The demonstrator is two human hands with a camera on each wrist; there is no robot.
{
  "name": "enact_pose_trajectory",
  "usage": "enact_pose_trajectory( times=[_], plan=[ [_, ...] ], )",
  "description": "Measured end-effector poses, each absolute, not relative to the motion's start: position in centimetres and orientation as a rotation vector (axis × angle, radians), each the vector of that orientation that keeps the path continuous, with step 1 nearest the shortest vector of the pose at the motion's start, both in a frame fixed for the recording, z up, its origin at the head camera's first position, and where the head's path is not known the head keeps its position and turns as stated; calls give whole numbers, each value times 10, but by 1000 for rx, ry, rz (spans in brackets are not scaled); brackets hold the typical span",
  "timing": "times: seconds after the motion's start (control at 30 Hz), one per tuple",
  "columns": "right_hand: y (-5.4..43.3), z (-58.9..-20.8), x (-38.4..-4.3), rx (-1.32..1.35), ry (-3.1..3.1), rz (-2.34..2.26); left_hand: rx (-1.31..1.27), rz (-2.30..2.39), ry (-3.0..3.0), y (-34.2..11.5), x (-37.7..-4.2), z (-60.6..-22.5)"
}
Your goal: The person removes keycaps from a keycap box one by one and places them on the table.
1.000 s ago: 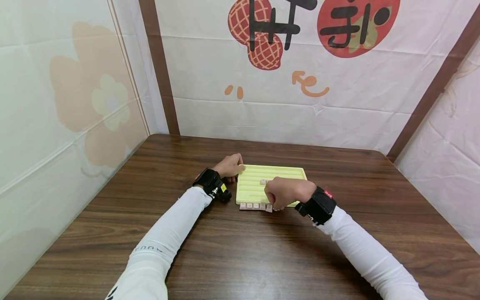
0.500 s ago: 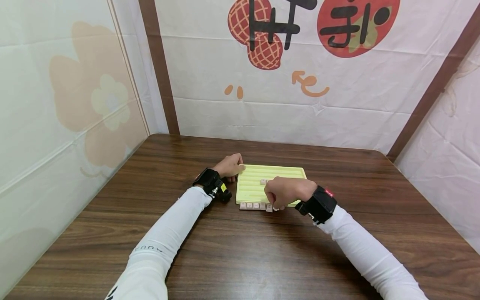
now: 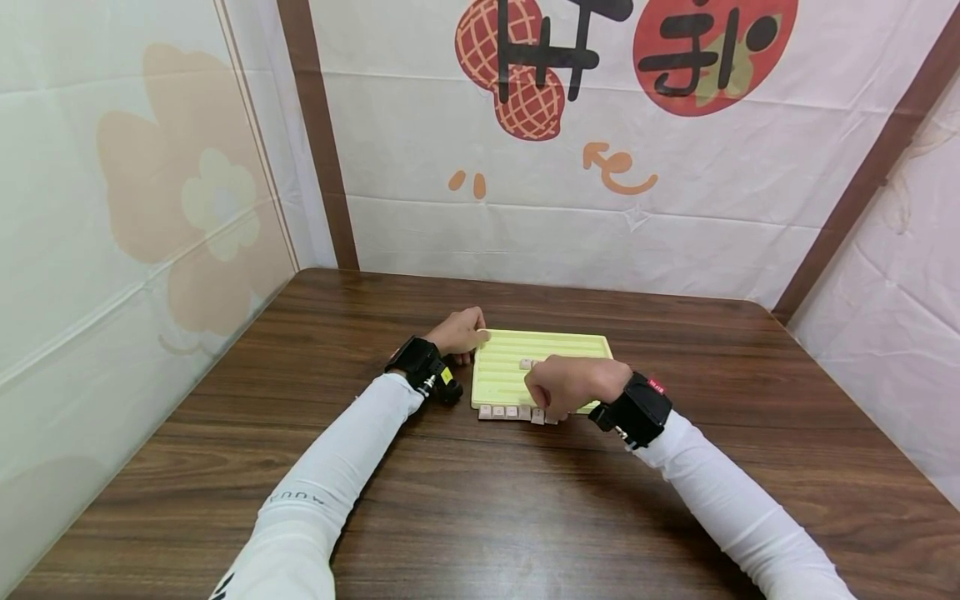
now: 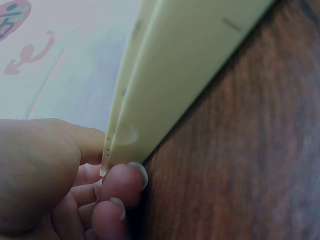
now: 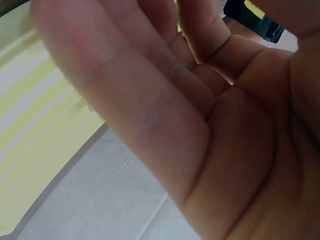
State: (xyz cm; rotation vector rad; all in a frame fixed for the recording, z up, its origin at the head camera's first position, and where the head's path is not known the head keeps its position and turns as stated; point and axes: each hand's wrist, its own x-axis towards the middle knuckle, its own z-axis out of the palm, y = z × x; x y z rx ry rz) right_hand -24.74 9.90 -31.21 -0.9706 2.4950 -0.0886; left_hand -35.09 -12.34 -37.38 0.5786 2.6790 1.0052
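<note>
A pale yellow ridged tray [image 3: 504,377] lies on the table. My left hand [image 3: 456,333] grips its far left corner; in the left wrist view, fingers [image 4: 122,182] curl against the tray's side wall [image 4: 170,65]. Along the front edge runs a row of small pale keycaps [image 3: 498,412]. My right hand [image 3: 573,385] reaches over the tray with curled fingers, pinching a keycap [image 3: 551,420] at the row's right part; its fingertips are hidden. Another keycap [image 3: 527,364] sits on the tray beside the right knuckles. The palm [image 5: 240,135] fills much of the right wrist view.
The brown wooden table [image 3: 465,517] spreads around the tray. Behind it hangs a white printed curtain [image 3: 450,233], with another along the left side. Black wrist devices [image 3: 636,412] sit on both wrists, the left one close to the tray's left edge.
My right hand has shifted slightly left, and the keycap below its fingertips shows more fully. The left hand and the tray stay in place.
</note>
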Motion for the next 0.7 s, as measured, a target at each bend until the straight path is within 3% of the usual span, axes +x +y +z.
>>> enact_pose_trajectory(
  times=[0.7],
  plan=[
    [109, -298, -254, -927, 2571, -169, 575, 1008, 2676, -124, -354, -376]
  ],
)
